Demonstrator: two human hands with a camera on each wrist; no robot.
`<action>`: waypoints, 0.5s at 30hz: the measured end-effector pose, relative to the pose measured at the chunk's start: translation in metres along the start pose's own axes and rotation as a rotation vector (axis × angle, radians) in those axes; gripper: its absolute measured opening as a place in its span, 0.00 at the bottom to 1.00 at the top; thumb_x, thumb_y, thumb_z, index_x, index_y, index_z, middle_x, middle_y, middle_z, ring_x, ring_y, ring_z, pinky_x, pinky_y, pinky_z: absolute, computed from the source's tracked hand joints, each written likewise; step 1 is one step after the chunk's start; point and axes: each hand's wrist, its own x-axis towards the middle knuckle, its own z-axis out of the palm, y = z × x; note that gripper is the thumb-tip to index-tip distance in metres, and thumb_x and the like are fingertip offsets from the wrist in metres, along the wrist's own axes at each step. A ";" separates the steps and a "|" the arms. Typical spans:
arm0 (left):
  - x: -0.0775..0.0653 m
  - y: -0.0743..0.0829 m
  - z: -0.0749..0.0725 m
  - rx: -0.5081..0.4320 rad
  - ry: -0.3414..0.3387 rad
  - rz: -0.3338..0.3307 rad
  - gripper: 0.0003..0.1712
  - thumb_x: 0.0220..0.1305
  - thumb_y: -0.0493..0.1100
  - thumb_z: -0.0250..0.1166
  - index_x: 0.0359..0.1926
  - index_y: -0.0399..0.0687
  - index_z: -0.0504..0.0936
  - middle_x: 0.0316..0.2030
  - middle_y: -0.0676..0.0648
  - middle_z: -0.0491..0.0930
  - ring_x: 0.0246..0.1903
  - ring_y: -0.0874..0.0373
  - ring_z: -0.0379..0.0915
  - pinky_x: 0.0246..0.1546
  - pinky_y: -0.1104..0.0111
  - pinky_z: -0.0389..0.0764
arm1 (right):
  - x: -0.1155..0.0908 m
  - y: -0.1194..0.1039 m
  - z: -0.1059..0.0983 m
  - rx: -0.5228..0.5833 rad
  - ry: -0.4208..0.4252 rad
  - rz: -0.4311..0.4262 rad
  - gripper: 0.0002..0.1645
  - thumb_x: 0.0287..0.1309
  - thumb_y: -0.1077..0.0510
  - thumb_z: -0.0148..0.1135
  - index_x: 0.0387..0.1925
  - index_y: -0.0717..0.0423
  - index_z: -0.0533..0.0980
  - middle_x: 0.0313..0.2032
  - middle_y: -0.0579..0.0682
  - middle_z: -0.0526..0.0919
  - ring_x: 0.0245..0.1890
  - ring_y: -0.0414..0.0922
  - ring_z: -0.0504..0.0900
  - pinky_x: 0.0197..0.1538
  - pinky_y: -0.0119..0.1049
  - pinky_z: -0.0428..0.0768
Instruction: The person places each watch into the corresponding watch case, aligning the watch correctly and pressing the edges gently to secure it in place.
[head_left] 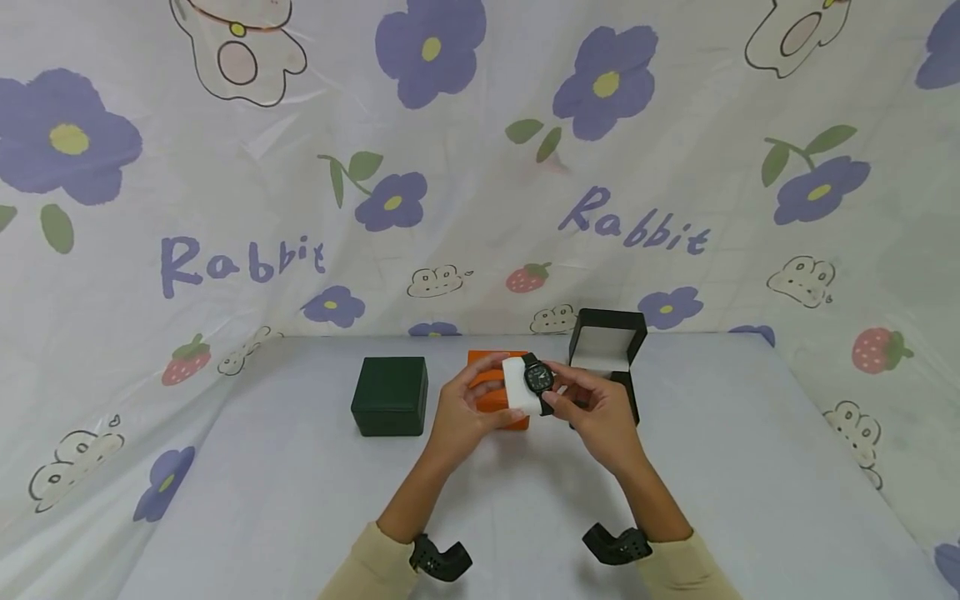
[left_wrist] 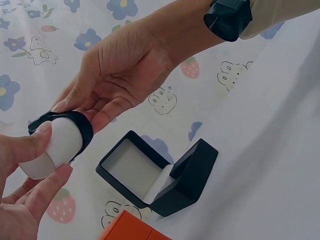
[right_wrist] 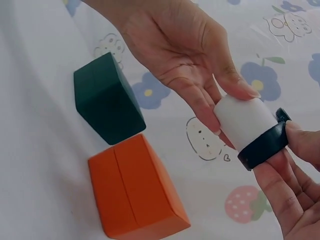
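Note:
A black wristwatch (head_left: 538, 377) with a dark strap is wrapped around one end of a white watch pillow (head_left: 520, 387). My left hand (head_left: 463, 410) grips the pillow's bare end between thumb and fingers. On the watch side, my right hand (head_left: 602, 410) pinches the watch with its thumb and fingers. Both hands hold the two pieces raised in front of the boxes. In the right wrist view, the strap (right_wrist: 265, 146) circles the pillow near the right thumb. Part of an open black box (head_left: 607, 321) with a pale lining stands behind my right hand, its lower part partly hidden.
A closed dark green box (head_left: 390, 396) sits on the white table (head_left: 300, 500) at the left. Between it and the black box stands an orange box (right_wrist: 140, 187), partly covered by my left hand in the head view. A printed curtain (head_left: 480, 167) hangs behind the table.

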 end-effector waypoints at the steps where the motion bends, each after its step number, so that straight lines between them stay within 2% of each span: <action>1: 0.000 0.000 0.000 0.000 0.002 -0.001 0.42 0.51 0.30 0.79 0.67 0.50 0.75 0.63 0.48 0.74 0.56 0.47 0.79 0.53 0.62 0.84 | 0.000 0.000 0.000 0.003 0.004 0.001 0.25 0.61 0.66 0.70 0.60 0.54 0.81 0.40 0.56 0.81 0.31 0.45 0.80 0.37 0.32 0.87; 15: 0.002 -0.003 0.000 -0.017 0.020 0.023 0.42 0.51 0.31 0.79 0.68 0.47 0.74 0.66 0.49 0.73 0.57 0.47 0.79 0.54 0.61 0.83 | -0.001 0.000 0.008 0.024 0.046 -0.012 0.25 0.60 0.67 0.71 0.59 0.52 0.82 0.40 0.55 0.80 0.32 0.45 0.81 0.39 0.35 0.88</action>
